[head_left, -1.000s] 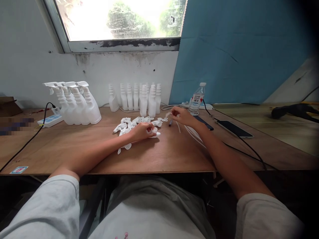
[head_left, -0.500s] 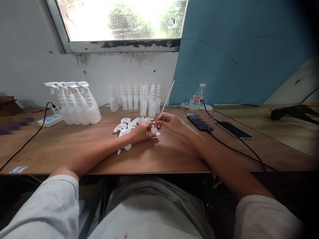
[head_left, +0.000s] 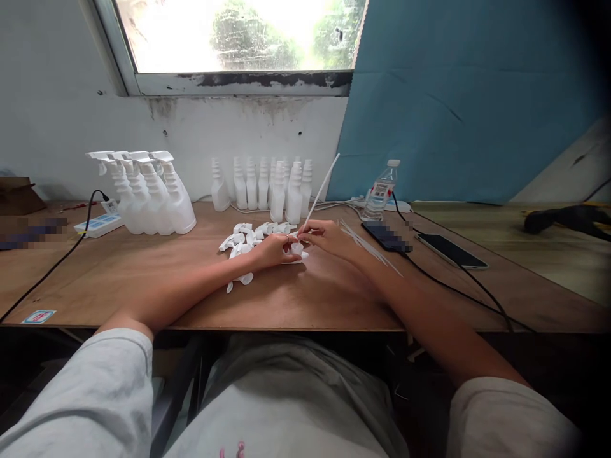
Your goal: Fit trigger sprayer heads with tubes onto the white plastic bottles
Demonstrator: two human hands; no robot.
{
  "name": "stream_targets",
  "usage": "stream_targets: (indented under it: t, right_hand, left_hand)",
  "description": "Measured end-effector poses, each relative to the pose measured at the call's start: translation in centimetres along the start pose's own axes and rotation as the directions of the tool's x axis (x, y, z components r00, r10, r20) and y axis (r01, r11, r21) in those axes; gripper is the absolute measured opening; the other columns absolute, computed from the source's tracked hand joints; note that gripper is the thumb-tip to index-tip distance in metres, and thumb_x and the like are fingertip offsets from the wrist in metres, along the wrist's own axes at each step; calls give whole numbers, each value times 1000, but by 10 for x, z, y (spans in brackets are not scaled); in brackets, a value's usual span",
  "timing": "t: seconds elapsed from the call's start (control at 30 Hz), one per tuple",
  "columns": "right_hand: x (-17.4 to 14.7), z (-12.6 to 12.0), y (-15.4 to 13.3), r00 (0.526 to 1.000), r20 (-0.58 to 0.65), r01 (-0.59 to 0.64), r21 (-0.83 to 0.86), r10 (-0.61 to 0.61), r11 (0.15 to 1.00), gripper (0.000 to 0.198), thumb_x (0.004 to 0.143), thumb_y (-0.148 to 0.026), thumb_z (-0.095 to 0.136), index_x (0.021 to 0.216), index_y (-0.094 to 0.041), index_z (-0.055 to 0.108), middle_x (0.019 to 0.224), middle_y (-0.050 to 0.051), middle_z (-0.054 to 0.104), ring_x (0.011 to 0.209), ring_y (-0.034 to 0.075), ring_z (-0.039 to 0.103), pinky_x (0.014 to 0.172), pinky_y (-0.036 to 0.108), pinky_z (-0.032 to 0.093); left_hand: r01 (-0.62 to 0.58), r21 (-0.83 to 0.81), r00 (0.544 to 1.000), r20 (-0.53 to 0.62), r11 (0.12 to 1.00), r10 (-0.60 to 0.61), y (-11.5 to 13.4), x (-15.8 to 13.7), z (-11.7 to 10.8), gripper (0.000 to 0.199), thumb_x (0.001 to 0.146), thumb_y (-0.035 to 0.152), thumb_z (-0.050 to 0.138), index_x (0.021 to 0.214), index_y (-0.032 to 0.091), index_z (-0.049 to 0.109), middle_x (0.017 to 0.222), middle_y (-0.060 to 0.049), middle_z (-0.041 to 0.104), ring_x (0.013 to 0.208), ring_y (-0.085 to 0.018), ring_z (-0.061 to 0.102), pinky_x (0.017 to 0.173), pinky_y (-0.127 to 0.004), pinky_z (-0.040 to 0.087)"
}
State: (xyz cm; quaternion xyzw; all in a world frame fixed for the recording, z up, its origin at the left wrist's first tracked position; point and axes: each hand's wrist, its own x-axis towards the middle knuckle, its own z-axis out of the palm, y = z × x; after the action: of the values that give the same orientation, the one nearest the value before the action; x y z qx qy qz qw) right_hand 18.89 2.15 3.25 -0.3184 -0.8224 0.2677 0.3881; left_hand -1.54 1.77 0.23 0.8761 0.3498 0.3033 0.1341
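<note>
My left hand (head_left: 279,249) is closed around a white trigger spray head (head_left: 297,249) just above the table, its round collar showing between thumb and fingers. In my right hand (head_left: 319,234) a thin white dip tube (head_left: 326,181) is pinched, slanting up to the right. The tube's lower end meets the spray head region, but fingers hide whether it sits inside. Several loose spray heads (head_left: 235,240) lie heaped beside and behind my left hand. More thin tubes (head_left: 367,245) lie on the table right of my right wrist.
Several white bottles without heads (head_left: 277,194) stand along the wall. Bottles with spray heads (head_left: 155,200) are grouped at left, near a power strip (head_left: 98,225). A clear water bottle (head_left: 379,191), a dark phone (head_left: 386,237), another phone (head_left: 451,251) and black cables are on the right.
The view has shifted slightly. My right fingers sit a little closer to the spray head, and the tube stays pinched; my left hand keeps its hold.
</note>
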Motion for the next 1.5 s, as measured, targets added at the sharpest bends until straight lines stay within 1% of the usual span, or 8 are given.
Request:
stream_targets:
  t: [0.57, 0.87, 1.03, 1.13, 1.23, 1.33, 1.4, 1.5]
  right_hand:
    - [2, 9, 10, 995, 42, 95, -184, -89, 978, 15, 85, -29, 53, 74, -19, 53, 62, -1, 59, 53, 12, 55, 54, 23, 40]
    - [4, 14, 7, 984, 94, 178, -352, -154, 919, 19, 86, -26, 50, 69, -19, 50, 60, 0, 55, 57, 12, 46, 57, 25, 35]
    - [0, 16, 17, 992, 31, 127, -199, -123, 972, 27, 92, -40, 50, 77, -19, 54, 70, 2, 60, 60, 13, 54, 61, 26, 43]
    - [-3, 14, 19, 983, -44, 161, -247, -177, 955, 25, 93, -44, 51, 95, -20, 58, 90, 5, 63, 71, 15, 59, 66, 27, 49]
    - [-5, 8, 14, 937, -92, 281, -375, -337, 883, 47, 90, -45, 58, 130, -24, 46, 125, 11, 53, 86, 17, 62, 74, 32, 53]
    - [-5, 1, 7, 862, 79, 463, -525, -500, 714, 74, 84, -45, 68, 146, -26, 32, 145, 15, 39, 114, 27, 58, 92, 43, 53]
    - [-4, -2, 6, 807, 197, 544, -615, -557, 571, 69, 88, -37, 63, 148, -27, 31, 148, 14, 40, 126, 30, 51, 100, 49, 48]
    - [-2, -9, 5, 757, 214, 546, -727, -618, 416, 57, 94, -17, 44, 149, -25, 32, 141, 13, 51, 123, 27, 55, 100, 48, 48]
  left_hand:
    - [-10, -63, 999, 40, 998, 13, -1, 0, -1, 38, 75, 39, 73, 104, 14, 71, 80, -1, 67, 69, -14, 58, 69, -25, 44]
    - [-24, -27, 1000, 12, 999, 24, 0, 2, -2, 28, 73, 42, 74, 75, 15, 66, 68, 0, 61, 65, -14, 55, 64, -25, 42]
    - [-15, -55, 1000, -5, 998, 15, -1, 1, -1, 31, 75, 40, 73, 94, 16, 70, 72, 0, 63, 69, -14, 59, 68, -25, 44]
    - [8, -148, 999, -52, 989, -16, 0, 2, -8, 38, 78, 45, 70, 104, 17, 68, 68, 2, 61, 65, -13, 57, 63, -24, 43]
    - [104, -341, 985, -97, 935, -145, 3, 7, -19, 51, 77, 52, 70, 112, 15, 61, 62, 4, 57, 56, -10, 53, 53, -22, 40]
    - [154, -509, 970, -85, 847, -227, 8, 15, -29, 52, 73, 51, 74, 106, 14, 58, 69, 2, 61, 60, -10, 55, 56, -21, 42]
    - [158, -567, 973, -48, 808, -224, 12, 21, -35, 48, 72, 50, 74, 100, 13, 60, 77, -2, 65, 68, -11, 59, 63, -22, 46]
    - [143, -574, 989, 61, 807, -132, 18, 31, -45, 47, 75, 48, 71, 104, 12, 65, 86, -5, 68, 79, -14, 62, 70, -24, 49]
